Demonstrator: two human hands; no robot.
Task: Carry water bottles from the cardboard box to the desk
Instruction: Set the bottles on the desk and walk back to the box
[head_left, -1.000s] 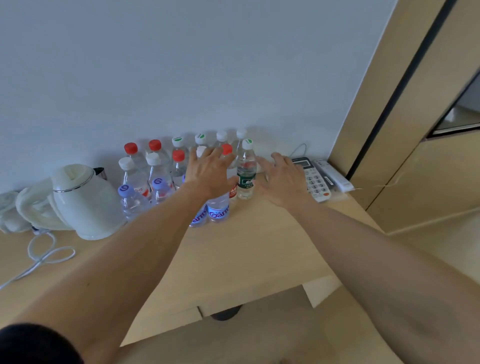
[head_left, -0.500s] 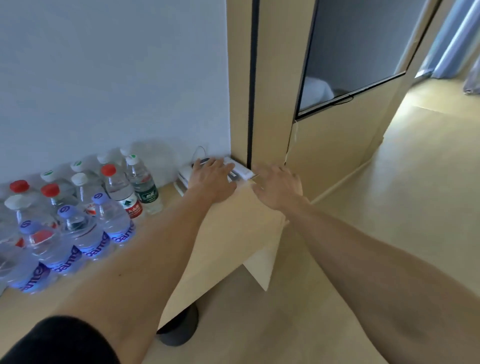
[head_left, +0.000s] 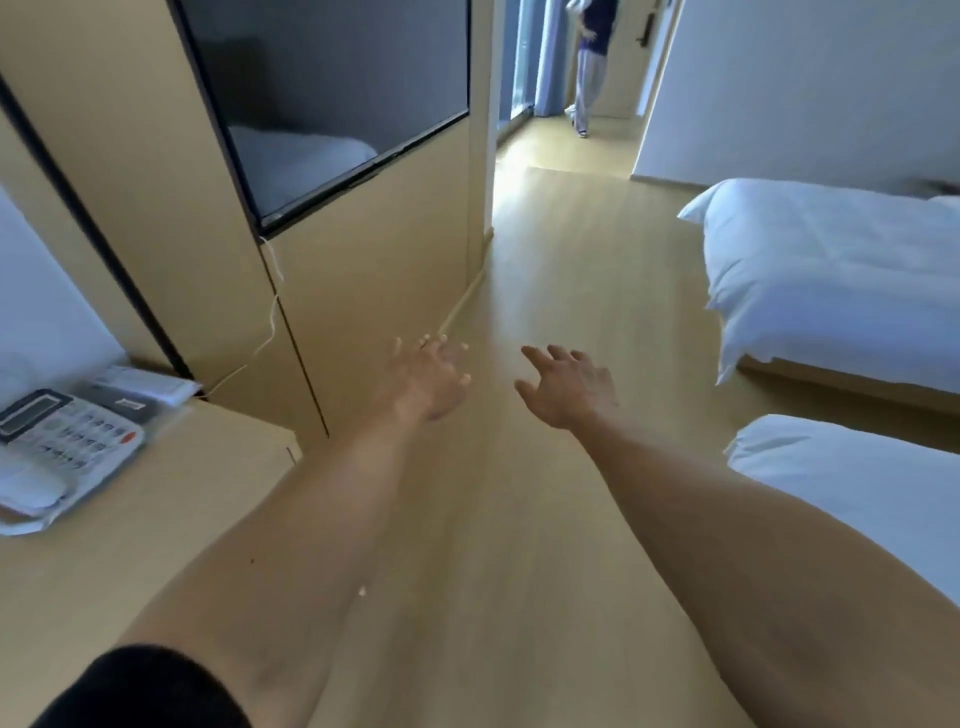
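Both my arms reach forward over the wooden floor. My left hand (head_left: 428, 379) is empty, its fingers spread and relaxed. My right hand (head_left: 569, 387) is empty too, with loose straight fingers. The wooden desk (head_left: 171, 499) fills the lower left of the view, to the left of my left arm. No water bottle and no cardboard box are in view.
A white desk phone (head_left: 62, 447) and a remote (head_left: 137, 387) lie on the desk's far corner. A wood panel with a dark screen (head_left: 332, 98) stands ahead left. Two white beds (head_left: 836, 275) line the right. A person (head_left: 589, 62) stands in the far doorway. A floor corridor (head_left: 561, 270) runs between.
My view has swung right, away from the bottles on the desk. Both hands left the desk and now hang empty over the floor.
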